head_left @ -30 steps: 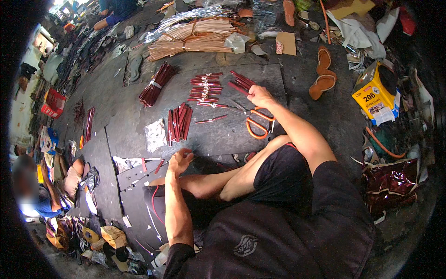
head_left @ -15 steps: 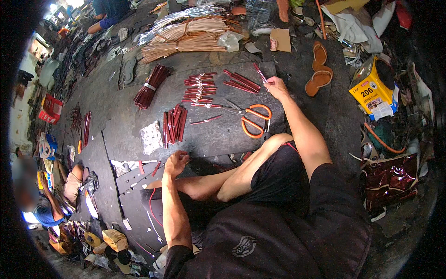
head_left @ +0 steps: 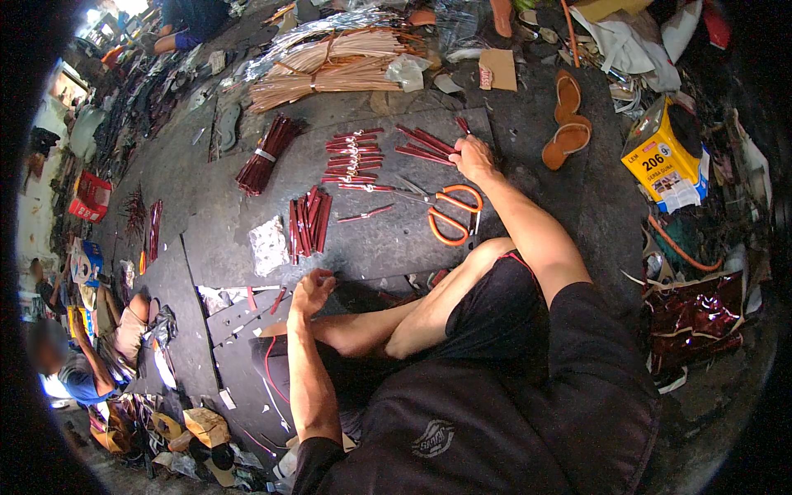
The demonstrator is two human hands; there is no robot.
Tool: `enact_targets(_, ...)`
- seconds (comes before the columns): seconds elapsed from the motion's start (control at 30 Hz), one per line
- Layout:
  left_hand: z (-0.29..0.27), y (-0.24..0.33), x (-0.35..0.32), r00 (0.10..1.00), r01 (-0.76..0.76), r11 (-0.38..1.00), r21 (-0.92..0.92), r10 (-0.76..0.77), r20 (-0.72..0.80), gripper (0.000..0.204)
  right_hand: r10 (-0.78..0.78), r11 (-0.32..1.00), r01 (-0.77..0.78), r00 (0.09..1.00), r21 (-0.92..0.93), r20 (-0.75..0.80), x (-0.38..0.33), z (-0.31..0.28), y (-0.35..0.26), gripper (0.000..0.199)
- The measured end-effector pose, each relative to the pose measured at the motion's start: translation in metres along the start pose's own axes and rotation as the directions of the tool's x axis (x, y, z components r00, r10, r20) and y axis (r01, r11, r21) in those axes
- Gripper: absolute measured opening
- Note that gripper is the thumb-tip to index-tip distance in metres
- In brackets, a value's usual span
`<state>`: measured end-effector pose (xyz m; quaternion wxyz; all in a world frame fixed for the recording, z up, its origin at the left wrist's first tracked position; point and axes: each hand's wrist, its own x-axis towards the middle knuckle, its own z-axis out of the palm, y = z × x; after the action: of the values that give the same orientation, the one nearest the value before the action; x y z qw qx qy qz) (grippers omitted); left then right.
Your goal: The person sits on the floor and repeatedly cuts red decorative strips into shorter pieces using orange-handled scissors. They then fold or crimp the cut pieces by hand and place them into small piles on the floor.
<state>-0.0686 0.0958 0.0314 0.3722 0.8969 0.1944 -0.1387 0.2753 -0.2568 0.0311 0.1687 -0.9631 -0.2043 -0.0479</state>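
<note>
My right hand point(head_left: 476, 159) is closed on a dark red strip point(head_left: 463, 125), whose end sticks out past the fingers. Its fingertips reach the ends of several fanned red strips point(head_left: 425, 142) on the dark board. Over my lap's left side, my left hand point(head_left: 313, 291) has curled fingers; whatever they hold, if anything, is hidden. Between the hands lie scissors point(head_left: 431, 199) with orange handles. A column of red strips with small shiny rings point(head_left: 355, 158) lies left of the fan. Nearer me are a pile of red strips point(head_left: 310, 221) and a clear bag of small pale pieces point(head_left: 270, 246).
A tied red bundle point(head_left: 268, 154) lies at the board's left, and tan strip bundles point(head_left: 330, 70) beyond it. Brown sandals point(head_left: 568, 132) and a yellow box point(head_left: 660, 157) are to the right. Another person point(head_left: 82, 371) sits at the far left.
My right hand has moved left and slightly nearer me, bringing the strip to the fanned strips' ends. My left hand has stayed nearly still.
</note>
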Motion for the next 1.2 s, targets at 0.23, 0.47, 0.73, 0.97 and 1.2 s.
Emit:
enact_targets(0.23, -0.002, 0.01, 0.002, 0.999, 0.011, 1.0, 0.019, -0.012, 0.03, 0.039, -0.037, 0.995, 0.044, 0.996, 0.086, -0.076, 0.004, 0.013, 0.021, 0.014)
enact_targets(0.47, -0.001, 0.006, 0.001, 0.998, 0.062, 0.998, -0.019, -0.062, 0.031, 0.039, -0.16, 0.978, 0.152, 0.986, -0.142, -0.047, 0.001, 0.002, 0.002, 0.015)
enact_targets(0.73, -0.001, 0.005, 0.003, 0.998, 0.061, 0.998, -0.026, -0.061, 0.032, 0.038, -0.079, 0.995, 0.075, 0.995, -0.071, -0.057, 0.002, 0.018, 0.004, 0.018)
enact_targets(0.97, 0.002, -0.004, 0.005, 0.999, 0.036, 0.999, -0.041, -0.034, 0.041, 0.037, 0.112, 0.983, -0.1, 0.991, 0.152, -0.075, 0.004, 0.013, 0.004, 0.014)
enact_targets(1.2, 0.004, 0.004, 0.01, 0.999, -0.02, 1.0, -0.01, 0.021, 0.029, 0.038, 0.296, 0.807, -0.241, 0.955, 0.54, -0.015, 0.021, 0.038, 0.064, 0.017)
